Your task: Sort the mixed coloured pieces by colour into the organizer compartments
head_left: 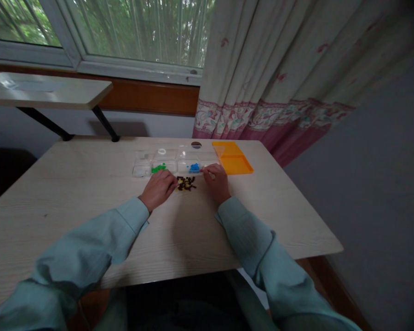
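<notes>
A little heap of dark and yellow bits (186, 183) lies on the pale table (117, 177), right between the person's two hands. The left hand (160, 187) is nearer: its fingertips are at the left edge of the heap, so the bits lie just to its right. The right hand (218, 181) is a small gap away, and from there the heap is to the left and a bit closer to the person. The heap is messy, a bit wider from side to side, with its pieces pointing all ways. Behind it sits a see-through tray (167, 155), its long side going left to right, with green bits (158, 168) near the left hand and blue bits (194, 168) near the right fingertips. An orange tray (234, 158) is beside it on the right. The left fingers are curled in, and the right fingers are bent close to the thumb, like a pinch. I can't tell if either hand has a tiny piece in it. The left hand hides a little of the tray's front, and the clear walls are hard to see.
</notes>
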### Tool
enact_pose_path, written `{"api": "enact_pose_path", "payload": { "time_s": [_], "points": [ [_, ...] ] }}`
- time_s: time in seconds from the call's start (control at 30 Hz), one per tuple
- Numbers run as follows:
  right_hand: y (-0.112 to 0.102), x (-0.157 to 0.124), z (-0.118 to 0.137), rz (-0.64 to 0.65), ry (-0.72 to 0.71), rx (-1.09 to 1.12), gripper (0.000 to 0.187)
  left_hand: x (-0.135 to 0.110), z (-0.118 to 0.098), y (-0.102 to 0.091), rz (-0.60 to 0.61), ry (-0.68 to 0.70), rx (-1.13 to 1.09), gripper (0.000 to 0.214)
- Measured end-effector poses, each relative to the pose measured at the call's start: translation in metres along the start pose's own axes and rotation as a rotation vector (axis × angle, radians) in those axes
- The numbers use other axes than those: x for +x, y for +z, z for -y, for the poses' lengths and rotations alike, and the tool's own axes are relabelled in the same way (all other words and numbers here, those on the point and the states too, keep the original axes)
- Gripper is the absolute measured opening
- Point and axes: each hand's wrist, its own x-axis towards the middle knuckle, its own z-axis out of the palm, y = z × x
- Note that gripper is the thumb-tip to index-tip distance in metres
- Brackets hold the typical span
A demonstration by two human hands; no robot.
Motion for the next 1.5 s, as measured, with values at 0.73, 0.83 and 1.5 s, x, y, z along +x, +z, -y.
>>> {"api": "enact_pose_path", "payload": {
  "time_s": [0.73, 0.83, 1.5],
  "points": [
    [0.012, -0.008, 0.024, 0.172, -0.267, -0.052, 0.02, 0.009, -0.001, 0.0, -0.195, -0.159, -0.259, 0.021],
    [0.019, -0.013, 0.041, 0.175, -0.316, -0.111, 0.023, 0.012, -0.008, 0.001, -0.216, -0.187, -0.375, 0.023],
    [0.019, -0.018, 0.046, 0.012, -0.421, -0.134, 0.012, 0.01, -0.019, 0.0, -0.16, -0.22, -0.67, 0.034]
  ]
}}
